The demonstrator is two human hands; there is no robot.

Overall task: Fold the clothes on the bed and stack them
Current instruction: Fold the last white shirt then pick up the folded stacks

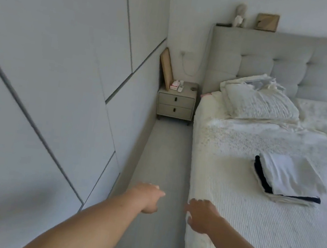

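A stack of folded clothes (287,178) lies on the bed (239,220), with a white garment on top and dark and cream layers showing at its left and front edges. My left hand (148,198) hangs over the floor beside the bed, fingers relaxed, holding nothing. At the bed's near left edge is my right hand (201,214), fingers spread and empty, well short of the stack.
White wardrobe doors (47,85) line the left side of a narrow floor aisle (164,155). A two-drawer nightstand (176,102) with small items stands at the aisle's far end. Pillows (259,102) lie against the grey tufted headboard (294,65).
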